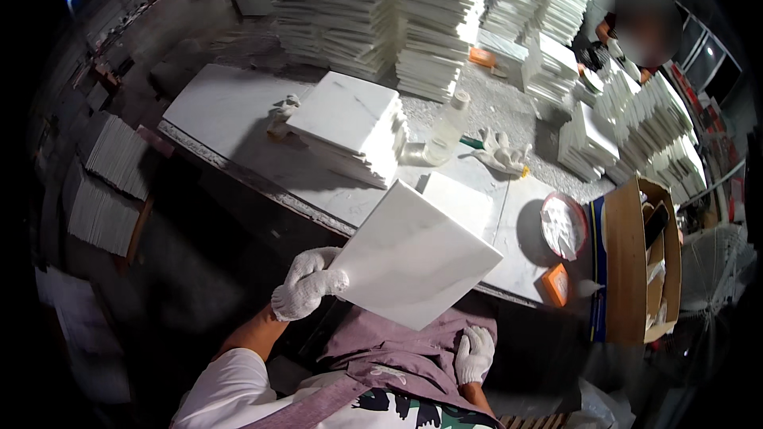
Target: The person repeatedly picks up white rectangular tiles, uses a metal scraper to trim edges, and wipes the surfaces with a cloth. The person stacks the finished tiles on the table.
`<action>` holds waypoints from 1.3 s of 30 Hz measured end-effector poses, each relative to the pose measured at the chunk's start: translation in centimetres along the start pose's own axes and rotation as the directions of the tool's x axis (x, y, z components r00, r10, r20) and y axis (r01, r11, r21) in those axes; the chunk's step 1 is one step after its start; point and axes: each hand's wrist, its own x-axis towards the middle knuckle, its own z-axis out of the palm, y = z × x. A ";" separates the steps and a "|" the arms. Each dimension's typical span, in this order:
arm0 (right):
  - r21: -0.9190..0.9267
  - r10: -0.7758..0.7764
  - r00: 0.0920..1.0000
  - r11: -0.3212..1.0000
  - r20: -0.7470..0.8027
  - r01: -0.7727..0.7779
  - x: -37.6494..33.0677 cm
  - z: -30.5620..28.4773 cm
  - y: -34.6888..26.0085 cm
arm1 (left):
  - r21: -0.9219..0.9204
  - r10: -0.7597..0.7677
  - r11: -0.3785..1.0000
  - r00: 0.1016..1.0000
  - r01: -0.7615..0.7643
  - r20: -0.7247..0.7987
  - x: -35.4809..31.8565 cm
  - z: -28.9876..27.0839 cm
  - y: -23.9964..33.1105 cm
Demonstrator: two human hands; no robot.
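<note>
I've got the left hand (307,284), gloved, clamped on the left corner of a white tile (413,256), which is tilted in the air just off the desk's near edge, over my lap. Right hand (474,354), also gloved, lies flat on the purple apron (397,349) below the tile, fingers loosely spread, holding nothing. Risk as I see it: a one-corner grip on a slab this wide invites a slip or twist, and the free lower edge could drop onto my lap or knock the desk (230,107) edge and chip. On the desk behind it sit a short tile stack (354,127), a clear bottle (445,131) and spare gloves (501,151); swinging the tile forward carelessly could clip the stack or tip the bottle. An open carton (636,262) sits at the right end of the desk.
</note>
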 end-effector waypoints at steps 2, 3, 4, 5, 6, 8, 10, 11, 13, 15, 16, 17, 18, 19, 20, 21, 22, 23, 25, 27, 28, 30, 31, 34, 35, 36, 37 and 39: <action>0.047 0.060 0.998 0.997 0.026 -0.061 0.6 -0.6 -0.7 | -0.003 -0.068 0.998 0.996 0.068 0.054 -0.3 0.7 0.2; 0.086 0.101 0.995 0.991 0.027 -0.103 0.8 -0.8 -0.7 | -0.003 -0.090 0.996 0.992 0.091 0.083 -0.1 1.1 0.2; 0.210 0.250 0.962 0.940 0.110 -0.268 0.6 -0.8 -0.1 | -0.002 -0.113 0.993 0.987 0.114 0.114 0.1 1.7 0.1; 0.540 0.497 0.843 0.662 0.203 -0.520 1.1 -1.4 -1.4 | 0.007 -0.141 0.990 0.981 0.141 0.135 0.2 2.2 0.1; 0.723 0.488 0.817 0.439 0.306 -0.534 2.0 -2.0 -2.2 | 0.001 -0.171 0.985 0.969 0.174 0.178 0.1 2.1 -0.7; 0.861 0.324 0.824 0.052 0.465 -0.506 5.2 -4.8 -5.9 | -0.025 -0.229 0.971 0.956 0.238 0.183 0.1 2.8 -1.7; 0.854 0.086 0.850 -0.077 0.519 -0.514 7.4 -7.1 -8.7 | -0.020 -0.275 0.958 0.937 0.286 0.213 0.0 3.5 -2.6; 0.828 0.102 0.825 0.017 0.556 -0.560 6.7 -6.8 -7.6 | -0.011 -0.257 0.964 0.939 0.267 0.226 0.0 3.6 -3.7; 0.796 0.127 0.800 0.094 0.586 -0.598 6.5 -6.1 -6.2 | 0.021 -0.219 0.975 0.943 0.221 0.250 0.1 4.2 -5.5; 0.800 0.151 0.801 0.080 0.579 -0.594 7.1 -7.0 -7.2 | 0.030 -0.236 0.971 0.939 0.236 0.249 0.9 5.6 -5.1; 0.796 0.151 0.791 0.038 0.593 -0.604 7.7 -8.3 -7.5 | 0.025 -0.228 0.973 0.945 0.228 0.236 1.4 6.4 -5.0; 0.809 0.174 0.804 0.059 0.569 -0.585 7.5 -8.3 -7.0 | 0.019 -0.219 0.975 0.950 0.221 0.221 1.7 7.0 -5.1; 0.821 0.191 0.818 0.084 0.543 -0.564 7.3 -8.5 -6.6 | 0.028 -0.206 0.978 0.938 0.207 0.280 2.0 6.8 -5.8; 0.832 0.209 0.830 0.106 0.517 -0.545 7.3 -8.7 -6.4 | 0.092 -0.241 0.970 0.930 0.224 0.278 2.0 6.3 -6.8; 0.839 0.257 0.816 0.032 0.518 -0.543 7.4 -9.3 -6.8 | 0.155 -0.274 0.959 0.922 0.239 0.273 1.9 5.8 -8.1; 0.848 0.298 0.808 -0.006 0.507 -0.530 7.5 -9.8 -7.3 | 0.218 -0.312 0.941 0.912 0.258 0.265 2.0 5.8 -8.6; 0.857 0.339 0.801 -0.039 0.494 -0.513 7.7 -10.4 -8.0 | 0.245 -0.339 0.931 0.891 0.271 0.303 2.4 6.0 -8.9; 0.868 0.363 0.797 -0.080 0.483 -0.490 7.7 -10.4 -7.9 | 0.274 -0.363 0.921 0.869 0.278 0.337 2.8 6.4 -9.0; 0.885 0.418 0.782 -0.150 0.461 -0.441 7.1 -10.4 -7.4 | 0.290 -0.386 0.914 0.825 0.282 0.413 4.9 9.5 -6.4; 0.895 0.433 0.785 -0.163 0.443 -0.415 6.5 -10.5 -6.3 | 0.446 -0.540 0.823 0.730 0.352 0.419 6.5 10.0 -5.9; 0.900 0.439 0.787 -0.169 0.434 -0.402 6.3 -10.6 -5.8 | 0.463 -0.499 0.837 0.755 0.292 0.426 7.2 10.8 -5.7; 0.906 0.477 0.770 -0.232 0.424 -0.355 5.9 -10.9 -5.3 | 0.464 -0.403 0.867 0.804 0.183 0.437 8.2 12.3 -5.8; 0.907 0.493 0.762 -0.263 0.419 -0.329 5.8 -11.1 -5.0 | 0.450 -0.363 0.881 0.816 0.143 0.451 8.7 13.1 -5.9; 0.917 0.512 0.761 -0.260 0.398 -0.304 5.5 -11.8 -3.9 | 0.420 -0.337 0.898 0.816 0.129 0.470 10.0 16.3 -6.0; 0.917 0.517 0.759 -0.269 0.396 -0.295 5.3 -11.9 -3.5 | 0.444 -0.364 0.885 0.805 0.142 0.468 10.2 17.5 -5.9; 0.916 0.521 0.756 -0.278 0.396 -0.289 5.1 -12.0 -3.1 | 0.467 -0.390 0.871 0.796 0.155 0.463 10.3 18.8 -6.0; 0.915 0.524 0.753 -0.286 0.397 -0.283 4.8 -12.1 -2.7 | 0.489 -0.416 0.856 0.786 0.169 0.457 10.4 19.9 -6.1; 0.919 0.540 0.745 -0.260 0.392 -0.296 4.2 -12.1 -1.7 | 0.523 -0.478 0.823 0.767 0.220 0.429 10.9 21.2 -6.8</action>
